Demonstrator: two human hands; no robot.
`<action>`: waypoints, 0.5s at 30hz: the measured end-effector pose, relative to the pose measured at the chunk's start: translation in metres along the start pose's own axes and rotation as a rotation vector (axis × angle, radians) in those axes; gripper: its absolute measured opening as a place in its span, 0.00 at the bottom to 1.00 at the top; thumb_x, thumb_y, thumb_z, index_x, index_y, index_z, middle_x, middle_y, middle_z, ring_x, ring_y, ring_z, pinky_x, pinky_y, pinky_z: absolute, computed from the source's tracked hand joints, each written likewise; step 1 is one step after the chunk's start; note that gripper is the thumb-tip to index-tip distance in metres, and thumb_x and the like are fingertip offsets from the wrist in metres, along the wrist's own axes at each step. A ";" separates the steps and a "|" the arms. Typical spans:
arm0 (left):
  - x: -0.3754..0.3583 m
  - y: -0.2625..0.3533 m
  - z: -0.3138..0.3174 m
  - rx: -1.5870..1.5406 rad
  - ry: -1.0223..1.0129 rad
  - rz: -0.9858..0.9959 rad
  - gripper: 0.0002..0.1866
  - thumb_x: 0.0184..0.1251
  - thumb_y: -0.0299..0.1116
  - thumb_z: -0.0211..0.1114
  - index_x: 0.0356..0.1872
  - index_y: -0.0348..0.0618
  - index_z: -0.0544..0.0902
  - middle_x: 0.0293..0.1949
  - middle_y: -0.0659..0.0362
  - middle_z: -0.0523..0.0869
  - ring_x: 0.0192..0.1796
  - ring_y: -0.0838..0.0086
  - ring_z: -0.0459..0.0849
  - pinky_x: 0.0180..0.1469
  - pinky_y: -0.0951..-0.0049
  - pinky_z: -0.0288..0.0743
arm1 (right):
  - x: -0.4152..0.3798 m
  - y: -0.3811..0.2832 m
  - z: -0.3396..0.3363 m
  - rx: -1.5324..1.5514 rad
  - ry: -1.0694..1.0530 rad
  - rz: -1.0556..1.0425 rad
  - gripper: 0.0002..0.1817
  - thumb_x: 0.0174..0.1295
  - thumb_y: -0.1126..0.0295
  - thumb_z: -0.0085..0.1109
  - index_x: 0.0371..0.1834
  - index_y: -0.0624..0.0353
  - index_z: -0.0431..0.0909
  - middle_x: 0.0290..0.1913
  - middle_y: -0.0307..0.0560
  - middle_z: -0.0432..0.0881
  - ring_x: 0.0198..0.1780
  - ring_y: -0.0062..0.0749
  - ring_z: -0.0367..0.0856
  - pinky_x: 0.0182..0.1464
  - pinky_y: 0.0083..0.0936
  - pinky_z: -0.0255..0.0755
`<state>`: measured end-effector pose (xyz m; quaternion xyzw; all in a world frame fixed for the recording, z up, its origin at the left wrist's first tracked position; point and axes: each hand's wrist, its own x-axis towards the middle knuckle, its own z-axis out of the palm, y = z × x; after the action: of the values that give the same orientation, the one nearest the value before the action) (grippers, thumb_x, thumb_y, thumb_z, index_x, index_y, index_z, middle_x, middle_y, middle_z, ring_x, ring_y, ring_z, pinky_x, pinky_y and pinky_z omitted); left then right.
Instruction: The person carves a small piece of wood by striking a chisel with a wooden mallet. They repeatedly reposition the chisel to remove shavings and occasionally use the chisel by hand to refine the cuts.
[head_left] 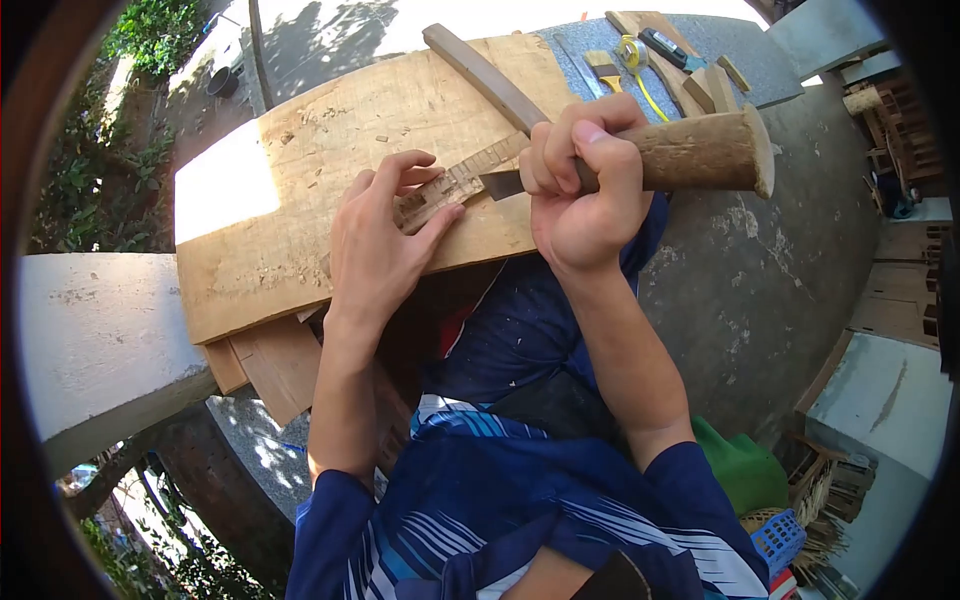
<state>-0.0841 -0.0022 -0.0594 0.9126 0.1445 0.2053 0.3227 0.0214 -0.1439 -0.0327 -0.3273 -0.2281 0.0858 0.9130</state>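
Observation:
A notched wooden strip [480, 166] lies at a slant on the wooden board [350, 120], with small chips around it. My left hand [385, 225] is curled over the strip's lower left end, fingers and thumb on its two sides. In my right hand [590, 180] is a chisel [700, 152] with a thick wooden handle, my fingers wrapped round its lower part. Its dark blade points left, and the tip is at the strip's edge, close to my left thumb; whether it touches the wood I cannot tell. Behind, a dark wooden bar [485, 80] rests on the board.
On the speckled surface [780, 85] at the back right are a brush [603, 70], a yellow tape measure [632, 52], a utility knife [668, 46] and wood pieces [715, 88]. A pale ledge [110, 330] stands at left. A blue basket [778, 540] is at lower right.

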 end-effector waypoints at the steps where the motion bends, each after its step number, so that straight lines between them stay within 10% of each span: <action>1: 0.000 0.000 -0.001 0.001 0.000 -0.006 0.25 0.59 0.37 0.80 0.56 0.47 0.82 0.47 0.59 0.92 0.48 0.63 0.87 0.53 0.62 0.79 | 0.000 0.003 0.001 -0.068 -0.020 -0.004 0.04 0.67 0.74 0.49 0.33 0.58 0.66 0.19 0.35 0.61 0.18 0.17 0.54 0.21 0.22 0.51; 10: 0.000 -0.002 -0.004 0.012 -0.006 0.003 0.24 0.56 0.37 0.82 0.54 0.45 0.85 0.46 0.56 0.91 0.45 0.63 0.87 0.52 0.63 0.80 | 0.006 0.003 0.005 -0.237 -0.126 0.025 0.06 0.68 0.70 0.42 0.33 0.57 0.64 0.17 0.37 0.56 0.17 0.20 0.46 0.19 0.24 0.46; 15: 0.003 -0.002 -0.004 -0.057 0.015 0.028 0.20 0.58 0.34 0.79 0.51 0.44 0.84 0.43 0.59 0.91 0.47 0.63 0.87 0.53 0.63 0.79 | 0.007 0.003 0.005 -0.090 -0.162 0.063 0.03 0.67 0.76 0.52 0.35 0.62 0.69 0.20 0.36 0.66 0.18 0.15 0.60 0.21 0.20 0.56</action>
<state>-0.0837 0.0027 -0.0573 0.9033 0.1281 0.2209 0.3447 0.0254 -0.1365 -0.0285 -0.3669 -0.2942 0.1302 0.8729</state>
